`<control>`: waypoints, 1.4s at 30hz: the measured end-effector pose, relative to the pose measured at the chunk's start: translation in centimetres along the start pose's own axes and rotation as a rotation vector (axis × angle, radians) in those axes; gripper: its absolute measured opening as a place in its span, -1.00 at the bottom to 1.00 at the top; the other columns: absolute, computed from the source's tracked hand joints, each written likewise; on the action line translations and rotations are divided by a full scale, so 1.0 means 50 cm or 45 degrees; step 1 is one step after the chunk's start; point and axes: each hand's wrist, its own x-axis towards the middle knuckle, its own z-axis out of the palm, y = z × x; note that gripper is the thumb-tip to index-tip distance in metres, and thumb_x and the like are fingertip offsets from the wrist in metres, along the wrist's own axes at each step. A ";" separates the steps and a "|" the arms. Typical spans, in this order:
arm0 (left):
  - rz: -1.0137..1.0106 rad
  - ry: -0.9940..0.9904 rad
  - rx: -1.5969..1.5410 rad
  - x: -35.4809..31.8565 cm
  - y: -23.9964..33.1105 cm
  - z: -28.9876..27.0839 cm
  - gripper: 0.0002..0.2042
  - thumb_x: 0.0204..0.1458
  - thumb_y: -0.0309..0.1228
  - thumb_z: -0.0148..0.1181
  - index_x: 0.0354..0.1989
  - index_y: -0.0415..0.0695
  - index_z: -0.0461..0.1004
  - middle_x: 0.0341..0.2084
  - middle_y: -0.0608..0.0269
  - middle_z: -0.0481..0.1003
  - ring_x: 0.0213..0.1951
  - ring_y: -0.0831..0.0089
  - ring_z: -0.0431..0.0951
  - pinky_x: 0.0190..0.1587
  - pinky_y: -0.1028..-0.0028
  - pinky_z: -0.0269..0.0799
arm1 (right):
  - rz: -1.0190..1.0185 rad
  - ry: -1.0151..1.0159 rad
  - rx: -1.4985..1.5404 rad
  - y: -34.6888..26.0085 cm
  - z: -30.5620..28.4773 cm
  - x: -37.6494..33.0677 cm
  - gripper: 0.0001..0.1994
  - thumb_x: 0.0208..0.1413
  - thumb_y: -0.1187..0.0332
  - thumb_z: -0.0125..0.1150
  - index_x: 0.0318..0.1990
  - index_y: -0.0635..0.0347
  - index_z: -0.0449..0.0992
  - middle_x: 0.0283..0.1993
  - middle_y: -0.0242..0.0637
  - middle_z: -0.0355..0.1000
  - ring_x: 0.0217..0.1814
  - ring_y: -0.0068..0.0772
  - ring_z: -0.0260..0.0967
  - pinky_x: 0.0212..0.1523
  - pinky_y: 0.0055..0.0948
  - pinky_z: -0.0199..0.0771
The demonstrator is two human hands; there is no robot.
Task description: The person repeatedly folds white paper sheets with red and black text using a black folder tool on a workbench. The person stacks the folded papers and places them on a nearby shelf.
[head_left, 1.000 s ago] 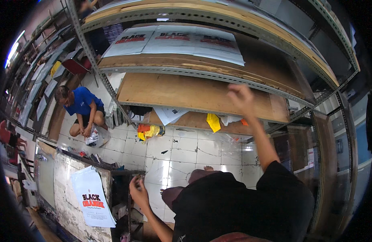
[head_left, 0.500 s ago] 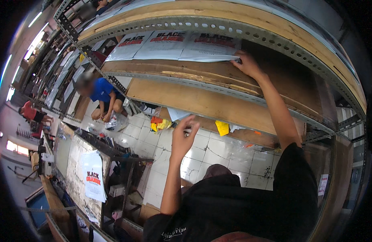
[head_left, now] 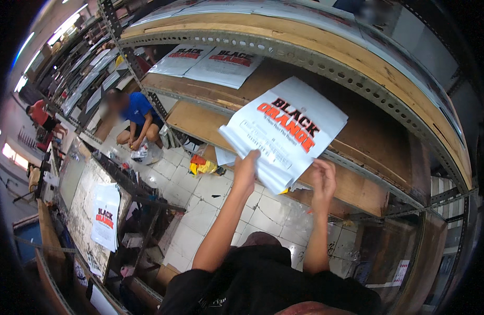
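Observation:
A thin stack of white printed sheets (head_left: 284, 126), with black and orange lettering, is held tilted in front of the shelves. My left hand (head_left: 247, 170) is closed on its near edge, the thumb on top, and that edge curls up. Beside the stack's near right corner is my right hand (head_left: 322, 184), fingers apart and slightly bent; no firm hold shows. Two similar stacks of sheets (head_left: 225, 64) lie side by side on the wooden shelf (head_left: 210, 94) behind.
A perforated metal rack beam (head_left: 305, 58) runs across above. Another printed stack (head_left: 105, 216) rests on a worn board (head_left: 84, 191) at left. A person in blue (head_left: 139, 113) squats on the tiled floor near yellow and orange scraps (head_left: 202, 165). A person in red (head_left: 44, 116) stands farther left.
The rightmost stack has left the shelf and come toward me. My left hand has closed on it. My right hand has moved down from the shelf to beside its corner.

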 end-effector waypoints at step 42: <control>0.552 1.367 -0.173 -0.584 0.485 -1.473 -0.63 0.22 -0.37 0.23 0.09 -0.35 0.40 -0.10 0.13 0.57 -0.15 0.50 0.56 -0.09 0.51 0.47 | 1.039 -1.245 0.890 -0.258 1.468 -0.786 -0.49 0.07 0.51 0.39 0.17 0.41 0.35 0.11 -0.16 0.47 0.10 -0.37 0.44 0.15 -0.41 0.38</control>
